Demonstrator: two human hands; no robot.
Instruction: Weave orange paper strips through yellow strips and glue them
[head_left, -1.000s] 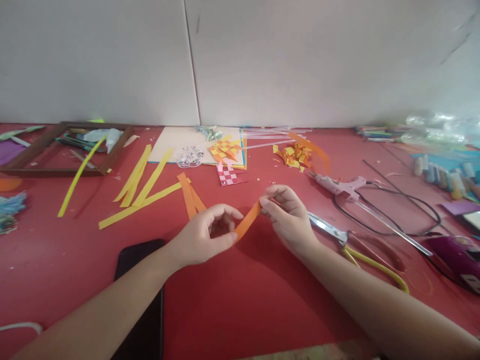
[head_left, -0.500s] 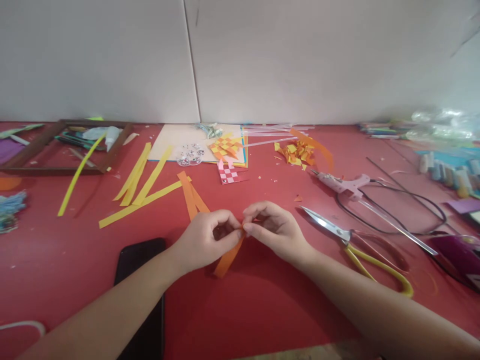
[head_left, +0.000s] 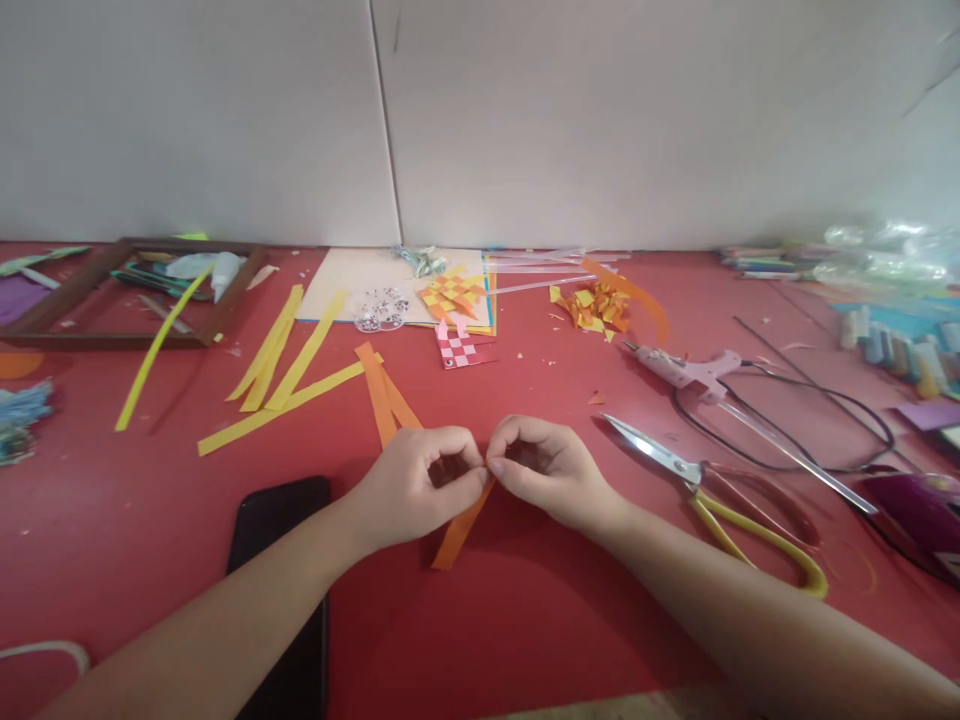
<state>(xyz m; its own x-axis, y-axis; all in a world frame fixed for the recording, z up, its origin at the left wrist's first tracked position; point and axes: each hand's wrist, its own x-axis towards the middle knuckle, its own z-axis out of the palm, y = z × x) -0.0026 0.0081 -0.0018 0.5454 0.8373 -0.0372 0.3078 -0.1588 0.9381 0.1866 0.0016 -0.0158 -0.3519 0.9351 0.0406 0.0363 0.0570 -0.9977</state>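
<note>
My left hand (head_left: 427,482) and my right hand (head_left: 551,472) meet over the middle of the red table, thumbs and forefingers pinched close together. Between their fingertips they hold one end of an orange paper strip (head_left: 459,532); its free end slants down toward me. The pinched part is mostly hidden by the fingers. Just beyond my left hand lie more orange strips (head_left: 381,395), crossing a yellow paper strip (head_left: 289,408). A pink-and-white checkered paper fish (head_left: 457,347) rests farther back.
At right lie scissors (head_left: 675,465) and a pink glue gun (head_left: 694,372) with its cord. A black phone (head_left: 281,510) sits under my left forearm. Small folded orange-yellow pieces (head_left: 596,305), a woven orange-yellow piece (head_left: 452,293) and a brown frame (head_left: 112,343) are at the back.
Both hands have shifted slightly toward me, still pinching the orange strip. Its free end has moved a little down with them. The other things stay where they were.
</note>
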